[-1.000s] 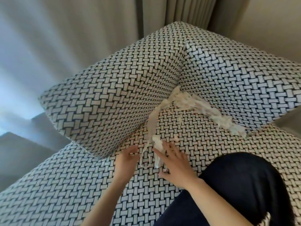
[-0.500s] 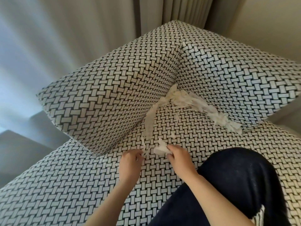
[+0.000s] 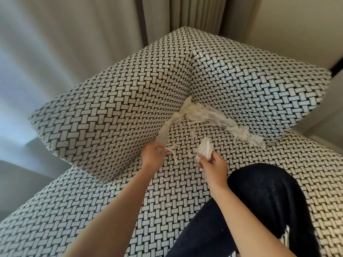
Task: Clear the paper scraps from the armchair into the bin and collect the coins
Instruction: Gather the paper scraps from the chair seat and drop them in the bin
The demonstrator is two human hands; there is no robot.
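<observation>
The armchair (image 3: pixel 104 115) has a black-and-white woven pattern. White shredded paper scraps (image 3: pixel 213 119) lie heaped along the crease between the seat and the back and side cushions. My right hand (image 3: pixel 212 166) grips a bunch of white scraps (image 3: pixel 205 148) just above the seat. My left hand (image 3: pixel 153 157) pinches thin paper strips (image 3: pixel 171 152) at the crease by the left cushion. More scraps run up that crease (image 3: pixel 164 132). No coins and no bin are in view.
My knee in dark trousers (image 3: pixel 269 201) rests on the seat at the lower right. Grey curtains (image 3: pixel 74 34) hang behind the chair and a pale wall (image 3: pixel 297 25) stands at the upper right.
My right hand has lifted off the seat with a gathered bunch of scraps. My left hand has closed on strips at the left crease. The camera has drawn back a little.
</observation>
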